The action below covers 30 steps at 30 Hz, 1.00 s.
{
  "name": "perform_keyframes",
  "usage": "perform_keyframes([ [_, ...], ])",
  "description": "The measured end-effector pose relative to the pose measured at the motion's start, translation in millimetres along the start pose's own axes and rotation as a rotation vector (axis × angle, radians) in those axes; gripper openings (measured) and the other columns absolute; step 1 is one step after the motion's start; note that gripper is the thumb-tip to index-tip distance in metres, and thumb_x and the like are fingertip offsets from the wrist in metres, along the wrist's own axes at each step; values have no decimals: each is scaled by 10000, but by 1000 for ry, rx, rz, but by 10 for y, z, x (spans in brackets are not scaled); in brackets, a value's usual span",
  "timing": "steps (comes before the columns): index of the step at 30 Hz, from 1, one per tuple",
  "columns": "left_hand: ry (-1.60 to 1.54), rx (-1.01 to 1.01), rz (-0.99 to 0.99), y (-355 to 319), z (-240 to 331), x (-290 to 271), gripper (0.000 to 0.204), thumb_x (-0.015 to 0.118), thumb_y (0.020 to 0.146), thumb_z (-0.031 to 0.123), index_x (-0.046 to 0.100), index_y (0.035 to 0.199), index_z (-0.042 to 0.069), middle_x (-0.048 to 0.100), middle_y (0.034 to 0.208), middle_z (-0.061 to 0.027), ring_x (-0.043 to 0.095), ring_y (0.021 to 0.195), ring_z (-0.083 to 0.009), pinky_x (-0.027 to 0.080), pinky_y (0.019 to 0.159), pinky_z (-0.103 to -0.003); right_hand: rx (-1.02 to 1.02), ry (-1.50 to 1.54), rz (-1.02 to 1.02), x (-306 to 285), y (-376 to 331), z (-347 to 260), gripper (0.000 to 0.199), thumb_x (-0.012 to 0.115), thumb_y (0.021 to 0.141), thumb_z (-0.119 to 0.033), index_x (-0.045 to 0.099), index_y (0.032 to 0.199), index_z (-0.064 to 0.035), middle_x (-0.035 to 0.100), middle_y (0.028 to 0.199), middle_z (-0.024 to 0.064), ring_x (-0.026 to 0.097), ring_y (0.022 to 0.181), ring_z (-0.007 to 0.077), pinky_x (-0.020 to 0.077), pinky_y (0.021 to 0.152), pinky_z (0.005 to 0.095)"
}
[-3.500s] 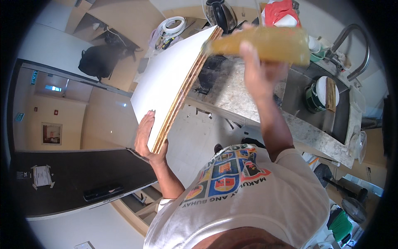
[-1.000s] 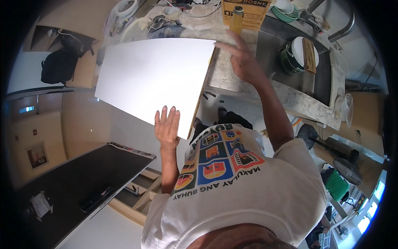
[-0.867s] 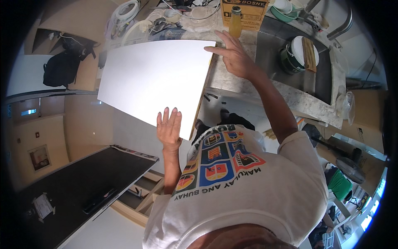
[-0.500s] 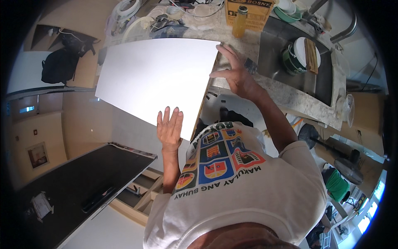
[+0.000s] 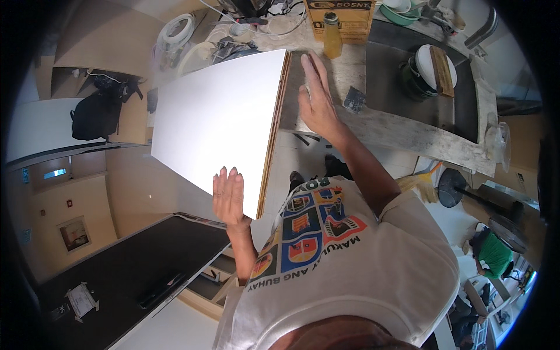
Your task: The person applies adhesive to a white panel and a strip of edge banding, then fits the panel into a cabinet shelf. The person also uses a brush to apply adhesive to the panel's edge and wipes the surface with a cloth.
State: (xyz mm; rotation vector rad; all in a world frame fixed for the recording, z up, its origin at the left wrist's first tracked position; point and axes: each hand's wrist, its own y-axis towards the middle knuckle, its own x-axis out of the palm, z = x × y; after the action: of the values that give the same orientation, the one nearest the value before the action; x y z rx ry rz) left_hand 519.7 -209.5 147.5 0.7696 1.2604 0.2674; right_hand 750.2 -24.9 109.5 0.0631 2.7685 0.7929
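Observation:
A white-faced board [image 5: 221, 111] lies partly over the worktop, its right side showing brown layered edges like plywood, perhaps more than one sheet. My left hand [image 5: 229, 198] rests flat on its near corner, fingers stretched out and side by side. Just right of the board's edge, my right hand [image 5: 318, 102] hovers over the worktop with its fingers extended, apart from the board. A small dark grey square piece [image 5: 354, 99] lies to the right of that hand. Behind the fingers stands a glass bottle of yellowish liquid [image 5: 332, 38].
A cardboard box [image 5: 353, 20] stands at the back. In the dark sink [image 5: 396, 49] sits a lidded bucket [image 5: 424, 73] with a wood strip on top. Rolled white tubing [image 5: 177, 32] is at far left. A black panel [image 5: 128, 268] stands lower left; a fan [image 5: 452, 188] and co-worker [image 5: 493, 255] are right.
My right hand has come off the board's far right corner and edge. The board's right edge has swung left and shows more of its layers. My left hand stays on the near corner.

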Motion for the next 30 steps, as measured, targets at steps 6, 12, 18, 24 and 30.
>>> perform_keyframes([
  [6,15,32,-27,70,-7,-29,316,594,984,202,667,1214,-1,706,1205,-195,646,1188,-409,468,1035,-576,50,-75,58,203,286,219,631,458,904,62,378,1519,-52,256,1578,234,353,1425,416,354,1146,451],
  [12,-3,-24,-22,98,3,-50,289,597,979,178,684,1185,-6,714,1182,-195,655,1172,-414,476,1022,-584,-136,24,170,209,403,302,557,474,903,20,513,1446,-98,367,1499,242,450,1343,410,431,1066,446],
  [18,38,-39,-31,172,-7,-91,308,605,977,197,688,1184,-14,720,1163,-203,660,1164,-413,486,1018,-564,-122,-12,234,122,467,314,543,467,914,26,550,1424,-139,408,1485,208,503,1290,393,439,1049,425],
  [24,-13,11,9,263,5,-91,316,585,975,182,690,1188,-27,713,1164,-228,664,1154,-417,487,1021,-558,-75,-44,117,54,521,273,562,477,930,13,508,1466,-155,391,1505,196,515,1281,378,439,1051,417],
  [30,31,45,-14,409,-24,-108,353,643,912,139,655,1191,-78,709,1148,-251,677,1118,-433,521,989,-540,-187,0,2,163,312,192,646,514,926,0,401,1538,-175,381,1506,219,520,1258,422,457,1052,440],
])
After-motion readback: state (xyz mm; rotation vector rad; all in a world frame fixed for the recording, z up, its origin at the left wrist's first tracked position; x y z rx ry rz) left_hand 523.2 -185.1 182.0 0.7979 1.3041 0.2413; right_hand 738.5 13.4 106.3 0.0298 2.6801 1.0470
